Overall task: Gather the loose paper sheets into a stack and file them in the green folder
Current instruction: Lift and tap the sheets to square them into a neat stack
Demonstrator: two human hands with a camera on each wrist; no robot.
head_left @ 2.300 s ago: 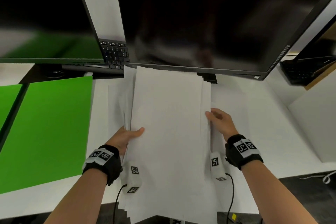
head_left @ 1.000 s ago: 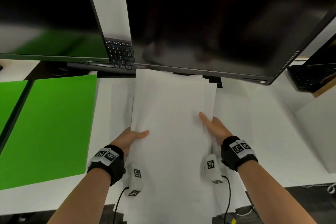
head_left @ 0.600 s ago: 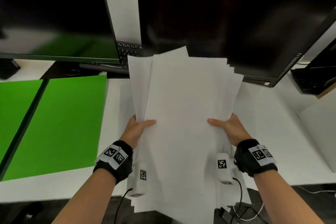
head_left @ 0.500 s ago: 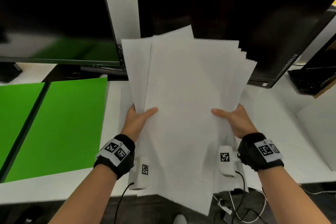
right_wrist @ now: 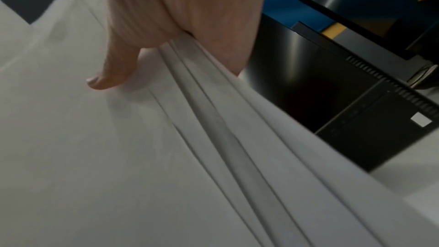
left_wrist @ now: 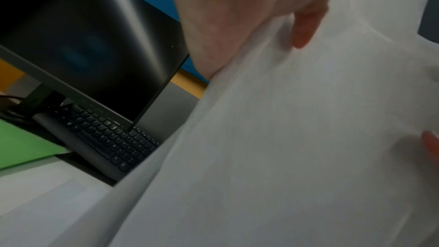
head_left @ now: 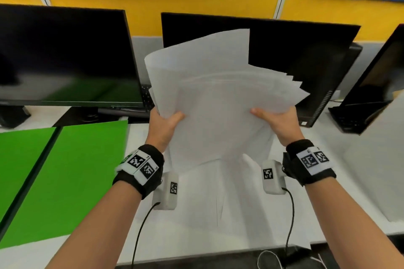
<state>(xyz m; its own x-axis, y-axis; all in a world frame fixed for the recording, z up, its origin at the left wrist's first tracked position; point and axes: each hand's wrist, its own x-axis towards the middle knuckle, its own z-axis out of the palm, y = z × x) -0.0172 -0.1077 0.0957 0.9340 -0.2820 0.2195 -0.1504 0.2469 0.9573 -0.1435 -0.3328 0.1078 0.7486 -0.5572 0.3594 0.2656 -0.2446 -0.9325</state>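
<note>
A fanned bundle of several white paper sheets (head_left: pixel 218 102) hangs in the air above the desk, tilted up in front of the middle monitor. My left hand (head_left: pixel 162 123) grips its left edge, thumb on top. My right hand (head_left: pixel 277 121) grips its right edge the same way. The sheets' edges are uneven and splayed, seen close in the right wrist view as paper sheets (right_wrist: pixel 213 138) under my right hand (right_wrist: pixel 152 31). In the left wrist view my left hand (left_wrist: pixel 237 16) pinches the paper sheets (left_wrist: pixel 285 138). The open green folder (head_left: pixel 65 177) lies flat at the left.
Three black monitors (head_left: pixel 65 54) stand along the back of the white desk (head_left: pixel 218 214). A black keyboard (left_wrist: pixel 106 138) sits under the left monitor. Another white sheet (head_left: pixel 371 170) lies at the right. Cables (head_left: pixel 288 225) trail from both wristbands over the desk's front edge.
Both hands closed on the bundle and lifted it off the desk, raising and tilting it upright in front of the monitor. The sheets have fanned out more.
</note>
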